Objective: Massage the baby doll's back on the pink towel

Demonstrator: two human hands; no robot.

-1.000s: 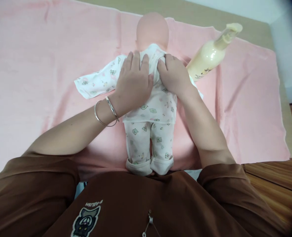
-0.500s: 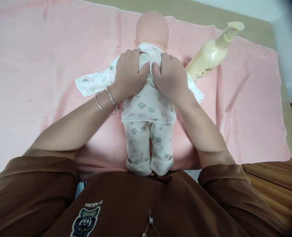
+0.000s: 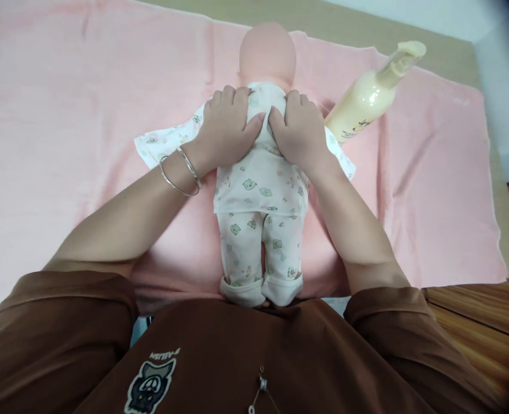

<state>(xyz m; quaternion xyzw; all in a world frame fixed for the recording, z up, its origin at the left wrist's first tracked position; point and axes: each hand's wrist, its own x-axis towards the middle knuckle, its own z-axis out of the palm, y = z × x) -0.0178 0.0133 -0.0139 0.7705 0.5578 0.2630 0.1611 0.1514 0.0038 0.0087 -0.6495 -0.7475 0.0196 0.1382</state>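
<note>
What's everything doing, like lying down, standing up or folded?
Doll: face down, dressed.
Shirt: on, covering the doll's back.
Trousers: on, cuffs turned up.
Left hand: on the doll's upper back.
Right hand: there too.
Bottle: standing, pump on top.
Blanket: spread out, creased.

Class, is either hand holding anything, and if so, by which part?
The left hand and the right hand lie on the upper back of the doll; whether they grip its shirt or only rest there cannot be told.

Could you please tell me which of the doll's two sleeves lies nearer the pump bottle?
The sleeve beside the right hand, close by the pump bottle; the other sleeve sticks out past the left hand.
</note>
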